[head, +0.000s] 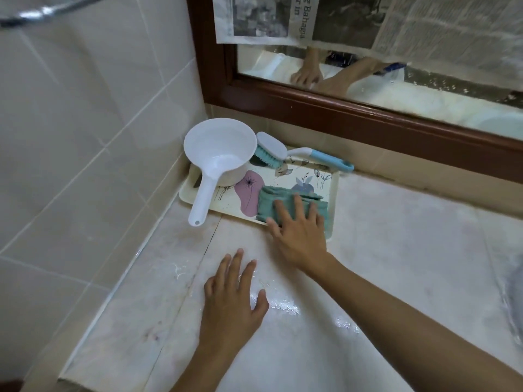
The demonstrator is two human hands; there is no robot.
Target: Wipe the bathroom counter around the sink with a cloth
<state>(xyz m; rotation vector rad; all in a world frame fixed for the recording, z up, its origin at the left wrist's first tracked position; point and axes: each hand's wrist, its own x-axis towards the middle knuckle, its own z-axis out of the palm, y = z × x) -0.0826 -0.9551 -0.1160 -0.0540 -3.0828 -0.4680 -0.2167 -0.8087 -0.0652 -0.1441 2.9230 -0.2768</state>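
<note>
From my head camera, I look down at the worktop (pixel 396 236) in the corner by the tiled wall. My right hand (pixel 300 233) is reaching forward, and its fingers (pixel 298 207) are spread flat on top of the green cloth (pixel 271 203). They press on it but are not closed around it yet. The cloth is folded and lies in the near right part of the flowered tray (pixel 335 193), with its long side running left to right. It sits straight ahead of my right hand, so that hand is the nearer one.

My left hand (pixel 232 301) lies flat and open on the wet worktop, closer to me and well apart from the cloth. It holds nothing.

The tray also holds a white water scoop (pixel 218 157) at its far left, with its handle poking over the near edge. A scrub brush (pixel 271 151) lies across the back of the tray, with its blue handle pointing right.

I think my next job is to curl my fingers and lift the cloth out. I can just see the sink (pixel 513 301) at the far right edge.
</note>
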